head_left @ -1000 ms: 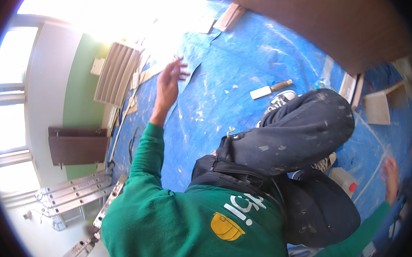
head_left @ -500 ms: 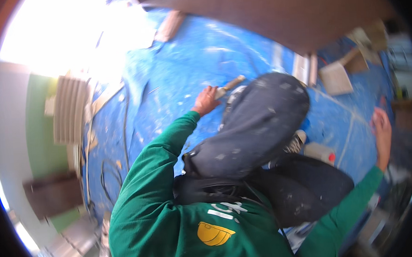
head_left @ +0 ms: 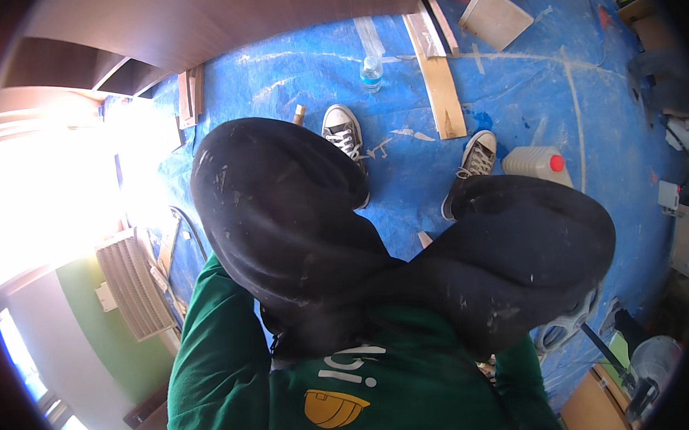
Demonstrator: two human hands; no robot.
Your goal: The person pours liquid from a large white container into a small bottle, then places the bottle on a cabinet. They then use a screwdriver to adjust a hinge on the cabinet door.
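Both my hands are out of sight. My left sleeve (head_left: 218, 338) runs down beside my raised left knee (head_left: 272, 180), which hides the hand. On the other side, my right sleeve (head_left: 518, 373) passes behind my right thigh (head_left: 533, 244), so that hand is hidden too. Past my left knee, the end of a light wooden handle (head_left: 299, 114) shows on the blue sheeting (head_left: 405, 173); the knee covers the rest of it. Between my sneakers (head_left: 341, 129) and a wooden board (head_left: 441, 93) stands a clear plastic bottle (head_left: 371, 75).
A whitish jug with a red cap (head_left: 535, 161) lies by my right foot. Brown cabinet panels (head_left: 271, 8) border the far side. At left is a ribbed radiator (head_left: 135, 284). A grey plastic frame (head_left: 568, 324) sits by my right leg.
My view has turned to the right. My left hand, earlier at the wooden-handled tool on the sheeting, and my outstretched right hand have both gone out of sight. My knees are now spread apart.
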